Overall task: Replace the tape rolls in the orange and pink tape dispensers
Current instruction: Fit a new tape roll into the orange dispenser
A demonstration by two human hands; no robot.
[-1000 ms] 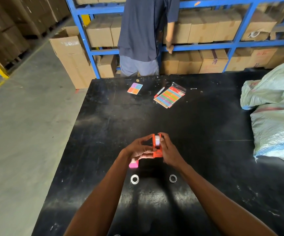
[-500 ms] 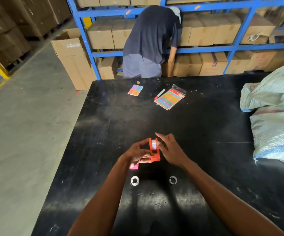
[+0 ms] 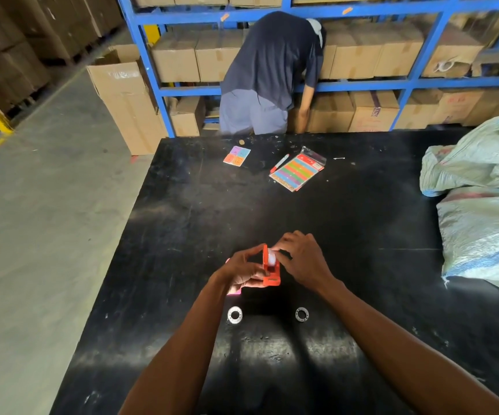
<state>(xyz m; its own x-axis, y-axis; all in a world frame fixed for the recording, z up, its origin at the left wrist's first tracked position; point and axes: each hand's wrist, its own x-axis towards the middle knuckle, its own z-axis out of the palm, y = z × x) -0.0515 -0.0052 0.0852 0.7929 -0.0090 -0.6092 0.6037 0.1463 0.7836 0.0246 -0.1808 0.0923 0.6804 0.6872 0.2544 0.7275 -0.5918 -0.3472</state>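
The orange tape dispenser point(image 3: 269, 272) stands upright just above the black table point(image 3: 347, 223), gripped at its left side by my left hand point(image 3: 243, 269). A white tape roll point(image 3: 271, 257) sits in its top. My right hand point(image 3: 300, 259) pinches that roll with its fingertips from the right. The pink tape dispenser point(image 3: 233, 292) lies on the table under my left hand, mostly hidden. Two clear tape rings lie flat nearer to me, one on the left point(image 3: 235, 314) and one on the right point(image 3: 302, 314).
A colourful sticker pack point(image 3: 297, 172), a red pen point(image 3: 279, 163) and a small coloured card point(image 3: 236, 155) lie at the table's far side. Woven sacks point(image 3: 481, 199) cover the right edge. A person point(image 3: 272, 76) bends at the blue shelving with cardboard boxes behind the table.
My right hand has closed its fingertips onto the roll in the dispenser's top. The person behind the table has bent further down toward the lower shelf.
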